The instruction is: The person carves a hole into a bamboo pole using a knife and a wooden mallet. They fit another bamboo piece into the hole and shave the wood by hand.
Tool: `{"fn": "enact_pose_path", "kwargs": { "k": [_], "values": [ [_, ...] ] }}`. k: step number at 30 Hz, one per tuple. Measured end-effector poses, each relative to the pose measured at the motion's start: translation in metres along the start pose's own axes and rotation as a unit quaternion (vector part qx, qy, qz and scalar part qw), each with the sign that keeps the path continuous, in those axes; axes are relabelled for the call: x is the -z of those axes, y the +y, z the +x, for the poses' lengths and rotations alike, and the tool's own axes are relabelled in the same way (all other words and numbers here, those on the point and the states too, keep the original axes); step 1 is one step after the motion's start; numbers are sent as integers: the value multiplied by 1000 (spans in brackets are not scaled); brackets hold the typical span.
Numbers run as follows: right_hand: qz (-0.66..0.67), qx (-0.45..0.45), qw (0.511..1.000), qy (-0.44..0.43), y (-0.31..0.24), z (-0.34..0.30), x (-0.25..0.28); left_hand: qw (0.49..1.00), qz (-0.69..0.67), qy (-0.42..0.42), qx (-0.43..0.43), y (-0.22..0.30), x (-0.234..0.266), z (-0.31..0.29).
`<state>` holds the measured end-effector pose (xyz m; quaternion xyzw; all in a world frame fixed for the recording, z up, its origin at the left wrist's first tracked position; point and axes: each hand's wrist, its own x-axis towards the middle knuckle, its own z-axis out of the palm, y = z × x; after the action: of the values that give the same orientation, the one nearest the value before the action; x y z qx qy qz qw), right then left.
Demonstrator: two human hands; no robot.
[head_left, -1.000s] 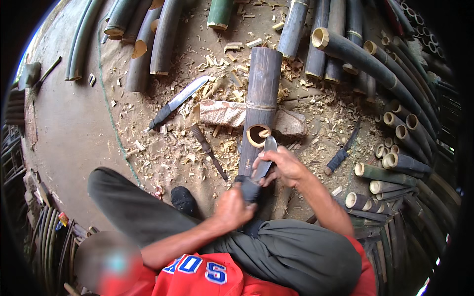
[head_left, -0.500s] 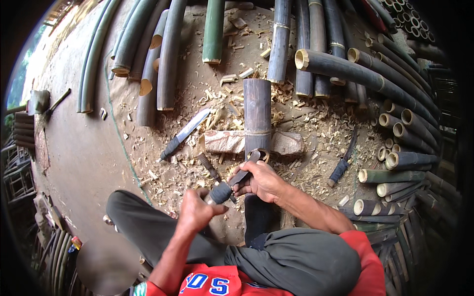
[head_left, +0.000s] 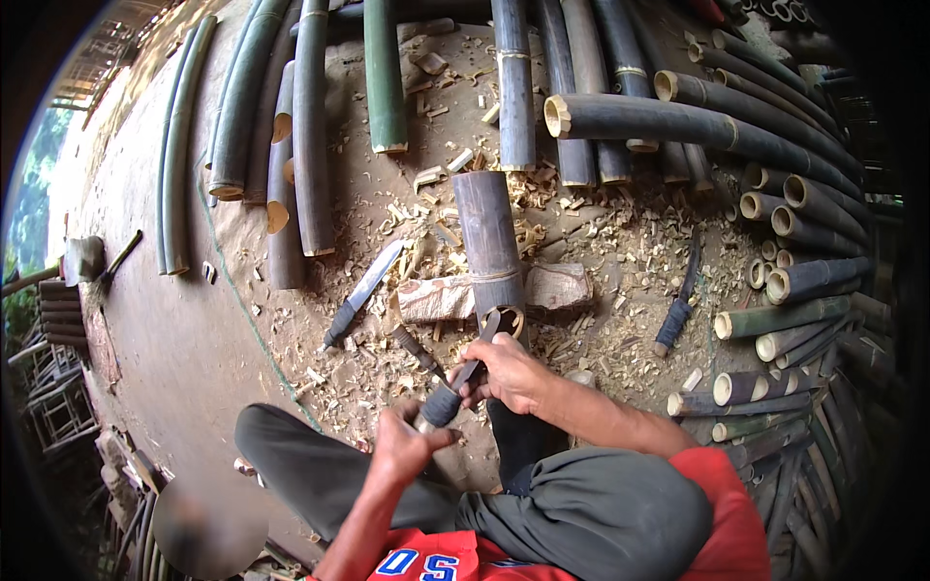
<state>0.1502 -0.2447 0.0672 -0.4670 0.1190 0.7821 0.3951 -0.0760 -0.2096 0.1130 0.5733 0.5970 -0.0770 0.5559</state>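
My left hand is closed round the butt of a narrow dark-bladed knife with a cord-wrapped handle. Along its blade, my right hand grips with thumb and fingers. The blade's tip lies at the near open end of a short, thick bamboo tube. That tube rests across a rough wooden block, its near end toward me. Close to my hands, a tool with a brown handle lies on the ground, its far part hidden.
A bright-bladed machete lies left of the block. On the right lies a curved dark knife. Shavings cover the ground between. Long bamboo poles lie ahead, and stacked cut tubes line the right side. My bent legs flank the work.
The view has shifted and turned slightly. Both hands keep their hold on the knife, and its blade now points more steeply toward the tube's end.
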Motion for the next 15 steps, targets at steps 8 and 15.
{"fn": "enact_pose_path", "kwargs": {
  "k": [8, 15],
  "values": [
    [359, 88, 917, -152, 18, 2, 24, 719, 580, 66, -377, 167, 6, 17],
    [50, 71, 996, 8, 12, 0, 0, 994, 97, -33, -22, 37, 12, 6]
  ]
}}
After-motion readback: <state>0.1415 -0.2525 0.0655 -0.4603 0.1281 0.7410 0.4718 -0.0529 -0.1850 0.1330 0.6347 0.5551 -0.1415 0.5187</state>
